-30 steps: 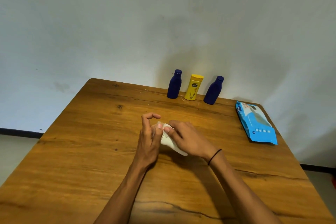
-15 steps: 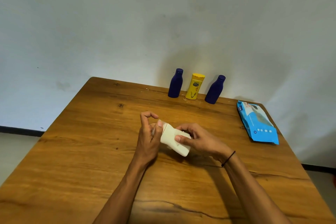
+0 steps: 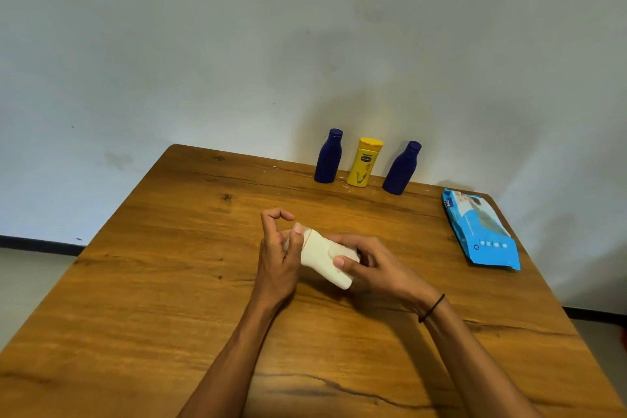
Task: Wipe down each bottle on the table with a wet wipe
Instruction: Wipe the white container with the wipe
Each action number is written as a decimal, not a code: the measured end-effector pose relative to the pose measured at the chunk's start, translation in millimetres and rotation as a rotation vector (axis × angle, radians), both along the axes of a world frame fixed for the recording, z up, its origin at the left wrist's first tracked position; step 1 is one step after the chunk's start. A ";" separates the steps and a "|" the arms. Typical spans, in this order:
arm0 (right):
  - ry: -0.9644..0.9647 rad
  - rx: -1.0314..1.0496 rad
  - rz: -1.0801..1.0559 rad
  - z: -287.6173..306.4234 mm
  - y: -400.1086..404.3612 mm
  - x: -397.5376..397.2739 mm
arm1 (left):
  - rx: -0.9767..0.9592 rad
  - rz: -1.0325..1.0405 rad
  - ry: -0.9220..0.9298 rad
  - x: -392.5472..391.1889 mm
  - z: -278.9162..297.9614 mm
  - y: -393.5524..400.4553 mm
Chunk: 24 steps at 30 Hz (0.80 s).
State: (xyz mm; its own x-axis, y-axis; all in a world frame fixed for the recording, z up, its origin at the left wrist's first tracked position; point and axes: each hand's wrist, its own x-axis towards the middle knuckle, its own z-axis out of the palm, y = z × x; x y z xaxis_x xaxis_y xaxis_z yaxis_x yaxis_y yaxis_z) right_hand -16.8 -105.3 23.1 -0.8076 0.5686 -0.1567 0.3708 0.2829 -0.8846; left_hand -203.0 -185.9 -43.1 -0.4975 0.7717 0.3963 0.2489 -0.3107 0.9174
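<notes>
A cream-white bottle (image 3: 320, 256) lies tilted between both hands, just above the middle of the wooden table (image 3: 163, 285). My left hand (image 3: 276, 260) pinches its neck end, with the thumb on top and the index finger curled above. My right hand (image 3: 381, 268) grips the base end, thumb across the side. Something pale shows inside my left fingers; I cannot tell whether it is a wipe. Against the wall at the table's far edge stand a dark blue bottle (image 3: 327, 158), a yellow bottle (image 3: 364, 163) and a second dark blue bottle (image 3: 401, 170).
A blue pack of wet wipes (image 3: 483, 231) lies flat near the table's right edge. A white wall rises right behind the far edge. Floor shows past the table's left and right sides.
My right hand has slid from the bottle's neck end, where it met the left thumb, down to its base, uncovering the white body. The left hand has stayed in place.
</notes>
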 end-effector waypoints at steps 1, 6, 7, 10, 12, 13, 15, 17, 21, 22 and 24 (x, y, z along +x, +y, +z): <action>0.035 -0.027 -0.010 -1.1 -0.2 2.1 | -0.003 0.006 -0.014 0.1 0.7 0.8; 0.160 -0.124 -0.114 -8.2 0.4 5.8 | 0.020 0.046 -0.091 -3.9 -0.3 2.8; 0.177 -0.136 -0.147 -8.6 -1.5 5.0 | 0.023 0.055 -0.104 -5.3 0.0 2.7; 0.122 -0.053 -0.238 -7.5 -12.1 -0.7 | 0.019 0.078 -0.124 -6.6 1.1 2.7; 0.105 0.070 -0.302 -10.4 -18.0 -5.7 | 0.028 0.078 -0.098 -3.8 3.7 2.2; 0.090 0.139 -0.344 -14.1 -20.4 -8.5 | 0.036 0.074 -0.084 -1.3 5.3 1.6; 0.096 0.146 -0.431 -22.3 -28.7 -15.4 | 0.052 0.067 -0.069 1.7 7.1 0.2; 0.259 -0.215 -0.541 -31.8 -36.2 -22.5 | 0.059 0.071 -0.065 1.2 8.0 -1.6; 0.543 -0.815 -0.548 -36.4 -37.4 -18.4 | 0.079 0.096 -0.063 -1.9 8.4 -2.8; 0.567 -0.828 -0.527 -36.1 -37.6 -17.1 | 0.079 0.089 -0.069 -2.0 8.1 -2.6; 0.611 -0.744 -0.523 -37.4 -40.3 -17.7 | 0.048 0.063 -0.123 -2.6 4.9 -0.7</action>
